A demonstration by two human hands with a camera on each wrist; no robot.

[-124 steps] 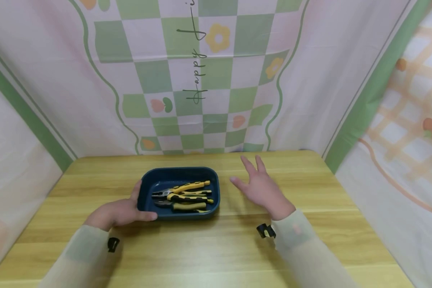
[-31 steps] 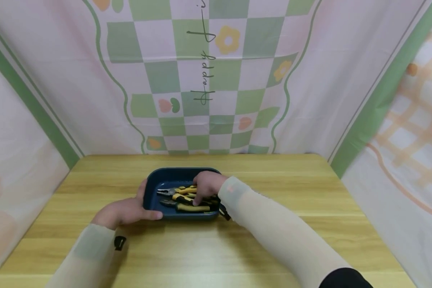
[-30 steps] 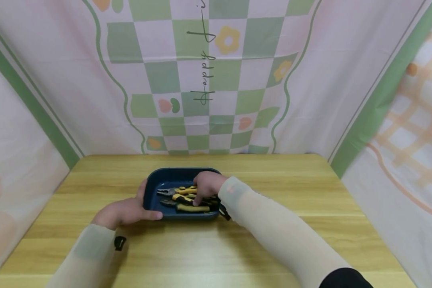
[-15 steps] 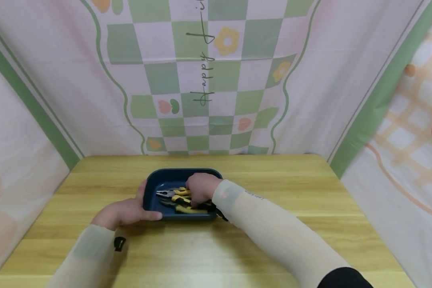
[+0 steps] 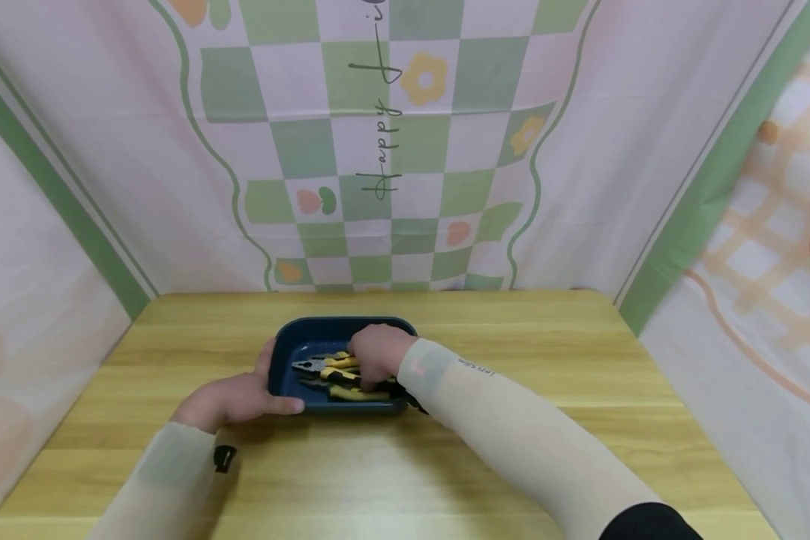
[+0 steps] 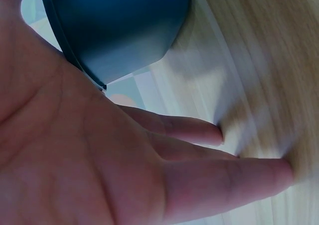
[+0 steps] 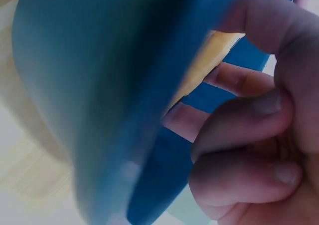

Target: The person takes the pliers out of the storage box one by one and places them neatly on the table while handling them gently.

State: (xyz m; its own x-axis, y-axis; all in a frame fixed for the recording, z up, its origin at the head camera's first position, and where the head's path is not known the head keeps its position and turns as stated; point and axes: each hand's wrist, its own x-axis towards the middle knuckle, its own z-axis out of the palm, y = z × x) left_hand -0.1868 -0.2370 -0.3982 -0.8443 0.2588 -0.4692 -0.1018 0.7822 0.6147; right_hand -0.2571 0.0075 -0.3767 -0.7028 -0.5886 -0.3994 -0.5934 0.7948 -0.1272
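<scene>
Head view: the left hand (image 5: pixel 232 397) is spread, palm against the left end of the blue tray (image 5: pixel 354 409), thumb on its near rim. The right hand (image 5: pixel 380 354), down in the tray, pinches pliers (image 5: pixel 317 366) by their yellow-and-black handles; other pliers (image 5: pixel 358 394) lie just beside them. The tray stands on the worktop (image 5: pixel 351 480), before a checked cloth (image 5: pixel 489 71).

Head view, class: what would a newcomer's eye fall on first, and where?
Probably the dark blue tray on the wooden table, where the right hand reaches in among yellow-and-black pliers. The left hand rests against the tray's left end. Behind the table, green-and-white checked cloth fills the upper middle.
</scene>
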